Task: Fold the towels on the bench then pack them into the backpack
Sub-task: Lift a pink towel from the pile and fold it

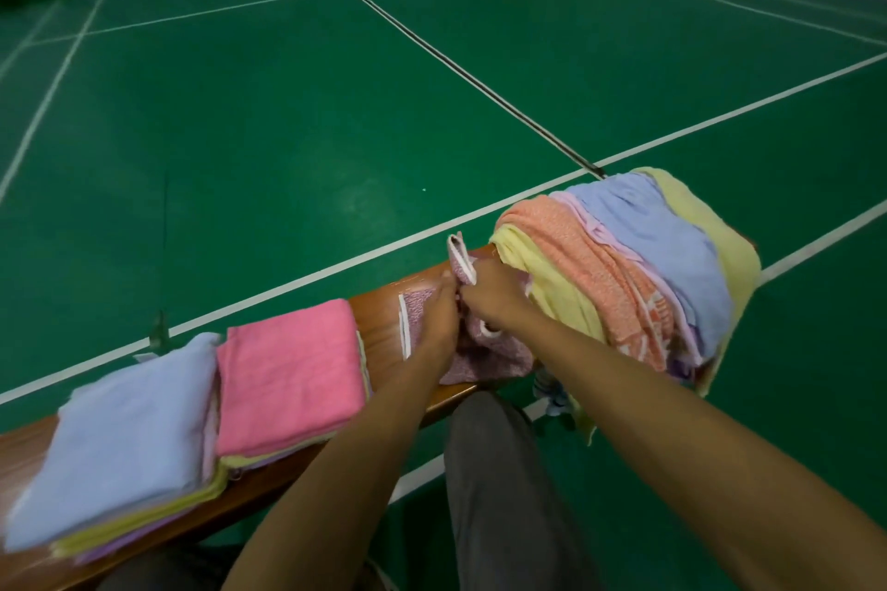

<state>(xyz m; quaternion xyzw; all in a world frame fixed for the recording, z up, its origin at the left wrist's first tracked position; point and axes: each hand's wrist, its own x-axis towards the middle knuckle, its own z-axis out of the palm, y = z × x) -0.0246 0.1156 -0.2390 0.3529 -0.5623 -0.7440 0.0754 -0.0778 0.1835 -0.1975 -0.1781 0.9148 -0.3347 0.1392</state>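
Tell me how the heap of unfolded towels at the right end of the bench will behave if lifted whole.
The heap of unfolded pastel towels would probably sag and droop, since its layers already hang limp over the wooden bench. It likely sheds loose pieces, as nothing binds them. It looks bulky rather than heavy.

The single wide-angle camera is riding on my head, looking forward and steeply down along my own forearms. It is sitting close above the long brown wooden bench, which is crossing the lower frame from the bottom left up toward the right. My left hand and right hand are landing near the middle, well within reach. Beyond the bench the view is opening onto the green court floor with white lines, its edges bending from the lens. No second view is sharing any of this.
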